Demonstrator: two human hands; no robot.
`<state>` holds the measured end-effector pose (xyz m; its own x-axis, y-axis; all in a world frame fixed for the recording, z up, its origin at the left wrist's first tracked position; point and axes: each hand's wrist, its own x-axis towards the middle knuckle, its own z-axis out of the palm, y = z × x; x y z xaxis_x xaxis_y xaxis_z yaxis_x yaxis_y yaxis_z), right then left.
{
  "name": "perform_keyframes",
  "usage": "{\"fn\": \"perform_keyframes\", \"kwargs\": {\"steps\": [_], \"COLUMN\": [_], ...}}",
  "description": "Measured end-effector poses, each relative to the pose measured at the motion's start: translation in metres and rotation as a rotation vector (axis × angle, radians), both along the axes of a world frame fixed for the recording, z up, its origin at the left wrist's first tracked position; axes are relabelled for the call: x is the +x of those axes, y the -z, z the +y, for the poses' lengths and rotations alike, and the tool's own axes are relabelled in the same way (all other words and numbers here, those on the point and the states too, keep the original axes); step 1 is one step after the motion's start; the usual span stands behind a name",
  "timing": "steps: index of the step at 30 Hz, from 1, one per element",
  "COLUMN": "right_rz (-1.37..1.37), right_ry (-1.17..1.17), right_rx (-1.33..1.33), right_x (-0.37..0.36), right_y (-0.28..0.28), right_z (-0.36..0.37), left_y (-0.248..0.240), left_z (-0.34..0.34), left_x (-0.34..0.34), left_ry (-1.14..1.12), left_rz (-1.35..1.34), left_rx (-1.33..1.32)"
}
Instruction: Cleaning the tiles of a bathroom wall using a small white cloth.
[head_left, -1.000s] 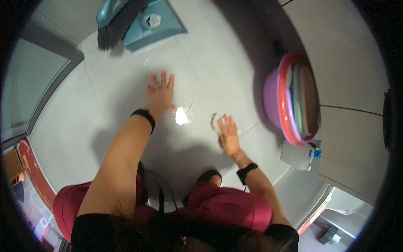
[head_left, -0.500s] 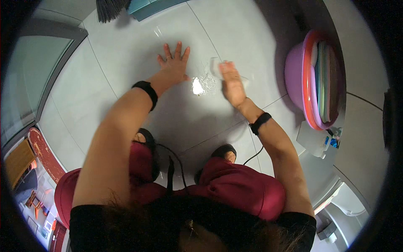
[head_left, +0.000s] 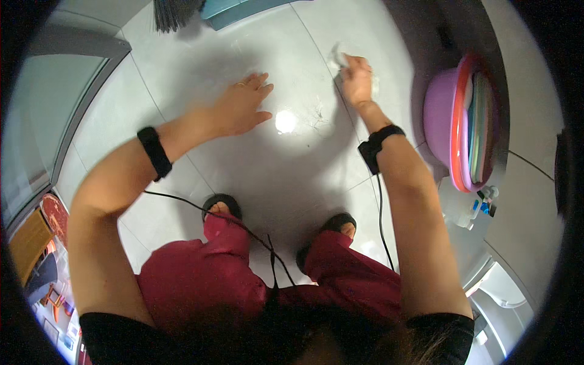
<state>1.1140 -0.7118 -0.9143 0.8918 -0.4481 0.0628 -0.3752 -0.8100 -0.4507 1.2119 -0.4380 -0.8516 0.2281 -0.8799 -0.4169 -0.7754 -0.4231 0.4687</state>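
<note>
My left hand [head_left: 243,104] is held palm down over the pale tiled floor [head_left: 261,155], its fingers apart and holding nothing. Whether it touches the tile I cannot tell. Farther out and to the right, the bent fingers of my right hand [head_left: 357,82] press a thin white cloth [head_left: 339,56] onto the floor. Most of the cloth is hidden under the hand, and its edges are blurred. Between my hands lies a damp-looking streaky mark [head_left: 317,118] with fine dark strands, beside a bright light reflection.
A purple basin [head_left: 439,115] with an orange-red rim and several stacked items stands on its side at the right. A clear plastic jug [head_left: 459,207] is below it. Broom bristles [head_left: 173,13] and a teal dustpan-like object [head_left: 243,12] are at the far edge. A glass door [head_left: 58,115] lines the left.
My right hand has slid the cloth away from me and slightly right, its fingers now more curled. My left hand has turned and moved slightly nearer. The streaky wet patch looks smaller.
</note>
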Motion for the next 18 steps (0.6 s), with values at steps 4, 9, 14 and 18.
{"fn": "perform_keyframes", "kwargs": {"steps": [4, 9, 14, 18], "right_rz": [-0.062, 0.040, -0.056, 0.169], "right_ry": [-0.453, -0.369, 0.133, 0.300], "right_rx": [0.000, 0.183, -0.058, -0.111], "right_x": [-0.016, -0.055, -0.103, -0.161], "right_y": [-0.003, -0.035, -0.048, -0.016], "right_z": [0.075, 0.081, 0.026, 0.014], "left_y": [0.031, 0.040, 0.039, 0.045], "left_z": [0.029, 0.031, 0.020, 0.001], "left_x": [-0.013, -0.023, -0.038, -0.052], "left_ry": [-0.119, -0.092, -0.182, -0.239], "left_rz": [-0.025, -0.019, -0.047, -0.117], "left_rx": [-0.195, -0.190, -0.329, -0.384]}}
